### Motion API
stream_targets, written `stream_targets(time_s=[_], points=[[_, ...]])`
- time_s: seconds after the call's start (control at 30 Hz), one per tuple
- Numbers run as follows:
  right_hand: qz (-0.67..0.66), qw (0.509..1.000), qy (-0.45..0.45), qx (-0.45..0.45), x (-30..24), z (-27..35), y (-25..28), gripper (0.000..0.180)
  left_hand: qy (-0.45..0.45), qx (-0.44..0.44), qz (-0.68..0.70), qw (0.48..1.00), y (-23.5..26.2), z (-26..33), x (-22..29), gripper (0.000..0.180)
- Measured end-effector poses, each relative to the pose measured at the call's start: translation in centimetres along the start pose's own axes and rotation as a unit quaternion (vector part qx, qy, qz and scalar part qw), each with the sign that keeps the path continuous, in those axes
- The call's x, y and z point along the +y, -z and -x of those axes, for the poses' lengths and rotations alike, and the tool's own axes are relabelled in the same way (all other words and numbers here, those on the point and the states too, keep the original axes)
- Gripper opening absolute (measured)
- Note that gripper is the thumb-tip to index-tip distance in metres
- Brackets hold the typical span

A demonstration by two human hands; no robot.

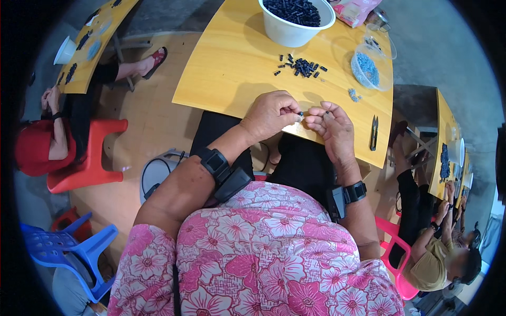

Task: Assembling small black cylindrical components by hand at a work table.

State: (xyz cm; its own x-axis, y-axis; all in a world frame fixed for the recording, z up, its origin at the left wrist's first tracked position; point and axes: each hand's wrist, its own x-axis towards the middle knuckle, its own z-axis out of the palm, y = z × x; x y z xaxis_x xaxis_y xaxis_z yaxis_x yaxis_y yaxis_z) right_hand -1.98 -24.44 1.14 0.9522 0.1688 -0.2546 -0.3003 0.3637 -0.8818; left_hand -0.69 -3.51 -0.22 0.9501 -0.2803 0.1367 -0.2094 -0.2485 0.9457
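Both my hands meet above the near edge of the yellow table (226,68). My left hand (269,117) is closed in a pinch, with a small black piece (301,114) showing at the thumb and fingertip. Just to its right, my right hand (336,129) curls with thumb against fingers; a tiny dark spot shows at its thumb tip, too small to name. Beyond my hands lies a loose pile of small black pieces (304,67). A little heap of light blue bits (354,95) lies to the right, near a clear round tub (387,81) of similar blue bits.
A white bowl (290,36) full of black pieces stands at the far side. Black thread snips (373,132) lie by the right edge. A pink bag (352,11) sits at the back. Other people work at tables left and right; a red stool (95,158) and blue chair (95,247) stand left.
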Motion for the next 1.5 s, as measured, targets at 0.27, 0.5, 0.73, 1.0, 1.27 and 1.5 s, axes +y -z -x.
stream_targets(time_s=[0.27, 0.5, 0.73, 1.0, 1.27, 1.5], points=[[-0.016, 0.999, 0.023, 0.023, 0.3, 0.2, 0.0, 0.017, -0.003, 0.0, 0.0, 1.0, 0.1, 0.1, 0.2, 0.011], [-0.008, 0.999, 0.026, 0.041, 0.6, 0.1, 0.4, 0.017, -0.036, 0.007, -0.001, 0.999, -0.1, 0.1, -0.2, 0.011], [-0.004, 0.999, 0.037, 0.038, 0.1, 0.7, -0.4, 0.019, -0.002, -0.003, 0.011, 1.0, 0.0, 0.2, 0.0, 0.01], [-0.001, 1.0, 0.021, -0.006, -0.1, -0.1, 1.0, 0.025, 0.0, -0.005, 0.002, 1.0, 0.1, 0.1, -0.2, 0.01], [-0.086, 0.996, 0.006, -0.038, 0.1, -0.2, 0.2, 0.024, 0.011, -0.002, 0.014, 1.0, 0.2, 0.2, 0.0, 0.011], [-0.128, 0.99, -0.025, -0.049, 0.0, -0.3, 1.5, 0.026, 0.01, -0.018, 0.014, 1.0, 0.3, 0.4, 0.2, 0.011]])
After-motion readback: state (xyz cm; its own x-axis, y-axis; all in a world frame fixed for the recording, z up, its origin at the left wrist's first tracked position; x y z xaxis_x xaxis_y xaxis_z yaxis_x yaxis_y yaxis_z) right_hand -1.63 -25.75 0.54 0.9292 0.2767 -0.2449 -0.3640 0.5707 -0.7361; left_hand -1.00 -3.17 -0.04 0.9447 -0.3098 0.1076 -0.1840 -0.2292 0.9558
